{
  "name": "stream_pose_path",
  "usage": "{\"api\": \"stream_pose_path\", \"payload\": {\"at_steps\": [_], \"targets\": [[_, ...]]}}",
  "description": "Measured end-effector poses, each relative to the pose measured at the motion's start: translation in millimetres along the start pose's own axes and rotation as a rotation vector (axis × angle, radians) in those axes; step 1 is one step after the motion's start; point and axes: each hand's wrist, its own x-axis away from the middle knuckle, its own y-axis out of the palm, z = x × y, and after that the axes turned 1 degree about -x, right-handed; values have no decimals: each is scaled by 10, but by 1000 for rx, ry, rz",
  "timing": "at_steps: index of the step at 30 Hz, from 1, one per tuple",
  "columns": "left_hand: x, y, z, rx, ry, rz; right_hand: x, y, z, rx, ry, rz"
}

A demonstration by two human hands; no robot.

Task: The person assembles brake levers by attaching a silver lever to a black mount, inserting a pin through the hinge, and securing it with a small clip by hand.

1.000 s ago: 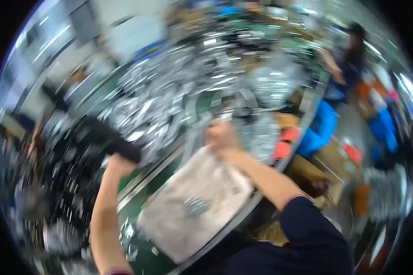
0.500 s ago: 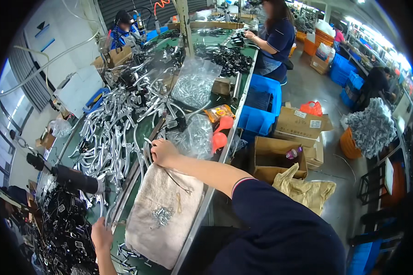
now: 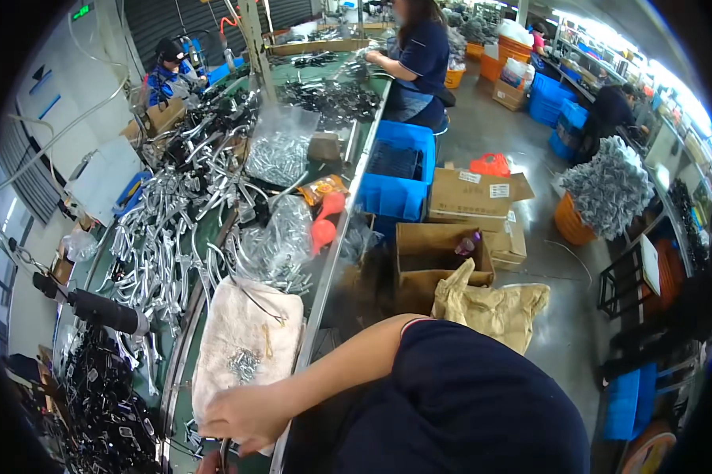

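My right hand (image 3: 249,415) reaches across the lower end of the cream towel (image 3: 249,328), with its fingers bent down at the towel's lower left corner. What its fingertips hold, if anything, is hidden. Just below, at the picture's bottom edge, only a small part of my left hand (image 3: 208,463) shows. A thin curved dark piece (image 3: 226,453) stands between the two hands; I cannot make out its kind. A small heap of silver screws (image 3: 244,364) lies on the towel. More short metal pins (image 3: 192,433) are scattered beside its lower left edge.
Curved silver levers (image 3: 154,253) cover the table's left side. A black power driver (image 3: 107,310) hangs above black parts (image 3: 107,395). Bags of small metal parts (image 3: 277,154) and two red bulb-shaped things (image 3: 324,233) lie farther up. Cartons (image 3: 443,241) stand right; a co-worker (image 3: 419,55) sits beyond.
My right hand has left the levers above the towel and come down to its lower end. My left hand has dropped to the bottom edge. The view has shifted to the right.
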Motion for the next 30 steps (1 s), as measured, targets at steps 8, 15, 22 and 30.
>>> {"api": "stream_pose_path", "payload": {"at_steps": [8, 15, 22, 30], "targets": [[4, 372, 136, 291, 139, 102, 233, -17, -267, 7, 383, -452], [-155, -176, 206, 846, 770, 343, 571, 315, -41, -980, 709, -282], [193, -291, 627, 1438, 1017, 713, 377, 530, -148, -1143, 1085, -247], [199, -166, 884, 1573, 1095, 727, 499, 610, -130, -1153, 1310, -238]]}}
